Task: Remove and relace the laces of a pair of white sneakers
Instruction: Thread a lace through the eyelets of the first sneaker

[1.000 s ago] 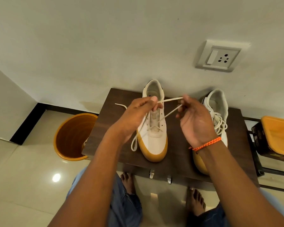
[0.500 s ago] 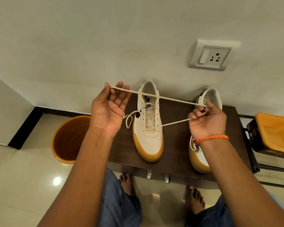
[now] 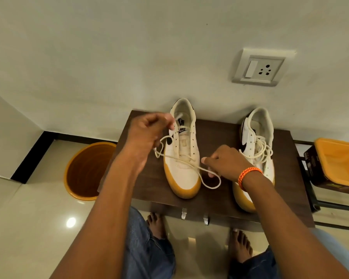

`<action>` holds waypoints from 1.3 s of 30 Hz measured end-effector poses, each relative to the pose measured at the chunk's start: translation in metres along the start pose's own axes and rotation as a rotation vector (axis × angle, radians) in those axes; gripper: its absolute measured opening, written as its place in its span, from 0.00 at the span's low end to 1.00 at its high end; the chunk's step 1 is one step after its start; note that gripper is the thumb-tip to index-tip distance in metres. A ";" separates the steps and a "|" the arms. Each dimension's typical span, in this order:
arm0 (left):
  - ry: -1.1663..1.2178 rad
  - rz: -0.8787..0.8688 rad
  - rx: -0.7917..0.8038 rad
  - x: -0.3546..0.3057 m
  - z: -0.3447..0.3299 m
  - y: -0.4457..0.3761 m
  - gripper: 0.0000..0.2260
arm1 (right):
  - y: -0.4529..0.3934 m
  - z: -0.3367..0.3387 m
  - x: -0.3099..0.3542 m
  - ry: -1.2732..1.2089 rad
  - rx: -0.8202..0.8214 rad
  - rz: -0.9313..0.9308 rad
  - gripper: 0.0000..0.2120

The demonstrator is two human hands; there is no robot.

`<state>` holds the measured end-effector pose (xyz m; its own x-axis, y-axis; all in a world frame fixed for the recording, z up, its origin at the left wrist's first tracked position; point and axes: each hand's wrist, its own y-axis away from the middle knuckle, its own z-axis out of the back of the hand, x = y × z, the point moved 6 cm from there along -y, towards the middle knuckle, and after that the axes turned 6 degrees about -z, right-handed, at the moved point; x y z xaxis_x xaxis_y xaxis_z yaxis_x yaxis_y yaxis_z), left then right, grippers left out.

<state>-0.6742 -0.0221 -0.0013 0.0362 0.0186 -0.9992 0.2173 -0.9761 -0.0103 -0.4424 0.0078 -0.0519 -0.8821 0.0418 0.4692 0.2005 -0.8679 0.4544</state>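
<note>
Two white sneakers with gum-coloured soles stand on a dark wooden shelf (image 3: 216,206), toes towards me. The left sneaker (image 3: 183,158) has its cream lace (image 3: 191,165) threaded only through the lowest eyelets, with the upper eyelets bare. My left hand (image 3: 145,133) pinches one end of that lace above the shoe's left side. My right hand (image 3: 224,164) holds the other part, which droops in a loop onto the shelf beside the toe. The right sneaker (image 3: 258,150) carries a loose bundle of lace on its tongue and is partly hidden by my right wrist.
An orange bucket (image 3: 89,170) stands on the tiled floor left of the shelf. An orange-lidded dark box (image 3: 334,166) sits on a rack at the right. A wall socket (image 3: 259,68) is above the shoes. My bare feet (image 3: 157,224) are under the shelf's front edge.
The lace was stretched taut between my spread hands; now it hangs slack. My left hand moved right towards the left sneaker's collar, and my right hand dropped down beside its toe.
</note>
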 end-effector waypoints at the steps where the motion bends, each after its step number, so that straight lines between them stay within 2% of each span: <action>1: -0.171 0.013 0.075 0.005 -0.011 0.002 0.05 | -0.001 0.000 -0.001 -0.015 -0.024 0.002 0.21; 4: -0.501 0.063 0.280 0.029 -0.035 0.005 0.04 | -0.006 0.005 0.005 -0.062 -0.196 0.106 0.13; 7: -0.626 0.065 0.289 0.041 -0.040 0.000 0.03 | -0.002 0.008 0.019 -0.254 -0.263 0.226 0.07; 9: -0.658 0.021 0.270 0.041 -0.041 -0.003 0.01 | 0.001 0.006 0.027 -0.370 -0.235 0.282 0.07; 12: -0.655 -0.014 0.247 0.042 -0.039 -0.004 0.01 | 0.000 0.004 0.031 -0.413 -0.230 0.305 0.05; 17: -0.572 -0.004 0.256 0.044 -0.042 -0.003 0.02 | -0.002 0.002 0.027 -0.341 -0.310 0.304 0.07; 22: -0.568 -0.008 0.253 0.041 -0.043 -0.003 0.03 | -0.003 0.000 0.029 -0.191 -0.347 0.283 0.02; 28: -0.626 -0.015 0.156 0.045 -0.037 -0.006 0.02 | -0.005 -0.003 0.032 -0.144 -0.351 0.287 0.03; 35: -0.705 -0.007 0.197 0.044 -0.038 -0.006 0.03 | -0.007 -0.006 0.030 -0.149 -0.356 0.276 0.02; 39: -0.845 -0.038 0.068 0.037 -0.031 -0.004 0.02 | -0.007 -0.001 0.027 -0.235 -0.396 0.275 0.02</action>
<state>-0.6431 -0.0104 -0.0374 -0.7166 -0.0899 -0.6917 0.1433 -0.9895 -0.0198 -0.4685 0.0147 -0.0433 -0.6915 -0.1434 0.7080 0.1948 -0.9808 -0.0084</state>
